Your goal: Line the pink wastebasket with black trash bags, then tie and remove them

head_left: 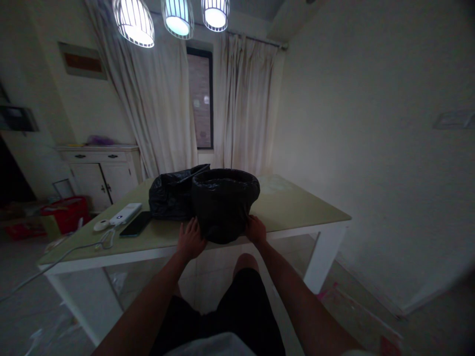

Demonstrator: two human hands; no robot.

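Note:
A round bin lined with a black trash bag [222,200] stands at the near edge of the white-framed table [297,207]. My left hand [191,240] rests flat against its lower left side, fingers spread. On the bin's lower right side, my right hand [256,230] presses with fingers curled on the black plastic. A second black bag [170,195], crumpled, lies just behind and left of the bin.
A dark phone [135,224], a white power bank [126,213] and a white cable [74,249] lie on the table's left part. A white cabinet [102,173] and a red basket [67,212] stand at left. Curtains hang behind; a wall runs along the right.

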